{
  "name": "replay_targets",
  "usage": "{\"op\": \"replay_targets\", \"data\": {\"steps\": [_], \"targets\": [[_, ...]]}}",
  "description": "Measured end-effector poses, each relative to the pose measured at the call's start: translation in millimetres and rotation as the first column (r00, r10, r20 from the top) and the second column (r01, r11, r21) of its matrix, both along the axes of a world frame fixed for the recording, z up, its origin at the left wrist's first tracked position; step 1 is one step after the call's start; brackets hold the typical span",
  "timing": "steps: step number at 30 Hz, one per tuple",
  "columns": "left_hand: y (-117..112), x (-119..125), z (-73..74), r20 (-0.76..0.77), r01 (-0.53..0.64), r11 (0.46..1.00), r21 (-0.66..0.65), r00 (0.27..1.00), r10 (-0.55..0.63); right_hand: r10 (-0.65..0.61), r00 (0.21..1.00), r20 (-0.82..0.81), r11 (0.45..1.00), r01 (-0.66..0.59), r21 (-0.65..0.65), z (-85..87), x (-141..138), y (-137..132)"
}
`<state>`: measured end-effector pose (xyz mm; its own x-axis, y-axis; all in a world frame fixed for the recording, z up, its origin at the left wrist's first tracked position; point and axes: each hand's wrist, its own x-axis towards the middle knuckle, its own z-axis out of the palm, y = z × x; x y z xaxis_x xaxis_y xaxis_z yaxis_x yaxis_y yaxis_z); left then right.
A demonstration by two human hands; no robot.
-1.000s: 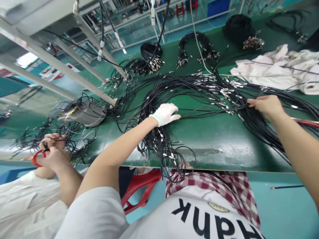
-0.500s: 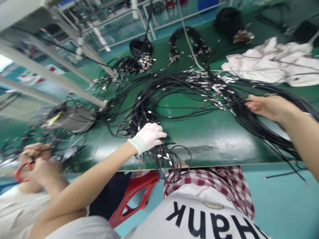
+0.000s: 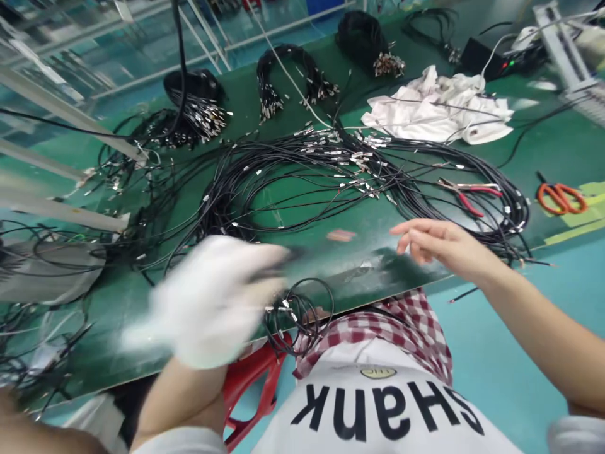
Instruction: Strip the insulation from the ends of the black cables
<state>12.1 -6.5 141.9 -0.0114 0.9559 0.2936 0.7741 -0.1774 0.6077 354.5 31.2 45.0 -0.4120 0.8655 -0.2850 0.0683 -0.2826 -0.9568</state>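
Observation:
My left hand [image 3: 212,296], in a white glove, is smeared by motion above the near side of the green table [image 3: 373,252]. A dark streak lies by its fingertips; I cannot make out whether it holds a thing. Below and to its right, a small tangle of black cables [image 3: 302,315] hangs over the table's edge. My right hand [image 3: 437,246] is bare, its fingers stretched out and slightly apart, with nothing in them. Beyond both hands, a big loop of black cables [image 3: 265,157] with light connector ends spreads across the table.
Red-handled pliers [image 3: 472,192] rest on the right-hand cable coil, with orange-handled scissors [image 3: 560,197] farther right. White cloth [image 3: 439,110] and cable bundles [image 3: 283,69] lie at the back. White posts [image 3: 61,211] stand left. A co-worker's blurred arm [image 3: 38,429] shows bottom left.
My right hand has left the cables and come down toward the near edge, in front of the coil. My left hand has lifted off the cable bundle and moved left. The view has swung right.

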Motion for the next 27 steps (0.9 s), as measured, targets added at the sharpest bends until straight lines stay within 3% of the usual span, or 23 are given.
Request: {"op": "replay_targets", "data": {"steps": [1, 2, 3, 5, 6, 8, 12, 16, 21, 24, 27], "targets": [[-0.9, 19.2, -12.6, -0.049, 0.146, 0.987, -0.067, 0.988, -0.149, 0.067, 0.997, -0.04, 0.998, -0.066, 0.017, -1.9, -10.3, -10.8], [-0.5, 35.6, -28.8, -0.14, 0.399, 0.895, -0.201, 0.892, -0.429, 0.114, 0.99, -0.077, 0.993, -0.112, 0.03, -6.0, -18.9, -20.3], [0.9, 48.2, -47.0, -0.175, 0.529, 0.796, -0.292, 0.789, -0.589, 0.138, 0.985, -0.107, 0.99, -0.135, 0.037, -12.0, -25.4, -28.4], [4.6, 61.6, -81.8, -0.182, 0.552, 0.75, -0.364, 0.747, -0.639, 0.149, 0.979, -0.136, 0.988, -0.143, 0.049, -26.8, -32.6, -40.5], [6.2, 62.9, -95.5, -0.166, 0.536, 0.754, -0.378, 0.762, -0.625, 0.149, 0.978, -0.145, 0.988, -0.142, 0.058, -34.0, -34.0, -44.5], [8.5, 59.2, -112.3, -0.101, 0.522, 0.758, -0.391, 0.794, -0.6, 0.151, 0.974, -0.17, 0.987, -0.138, 0.086, -45.5, -35.1, -48.6], [10.6, 49.4, -115.4, 0.073, 0.576, 0.697, -0.426, 0.79, -0.609, 0.111, 0.954, -0.28, 0.992, -0.088, 0.093, -58.3, -38.6, -44.0], [12.8, 46.3, -110.5, 0.278, 0.603, 0.637, -0.48, 0.793, -0.542, 0.155, 0.884, -0.442, 0.986, -0.163, 0.02, -70.9, -42.4, -32.8], [14.3, 40.0, -114.3, 0.417, 0.618, 0.593, -0.515, 0.786, -0.457, 0.18, 0.861, -0.475, 0.982, -0.189, 0.029, -78.5, -47.7, -27.7], [15.0, 38.9, -117.7, 0.444, 0.619, 0.593, -0.515, 0.784, -0.433, 0.203, 0.833, -0.514, 0.974, -0.223, 0.023, -74.2, -53.5, -29.5], [16.5, 39.5, -118.4, 0.377, 0.606, 0.639, -0.475, 0.796, -0.474, 0.214, 0.838, -0.502, 0.97, -0.244, 0.006, -65.9, -58.3, -32.3]]}}
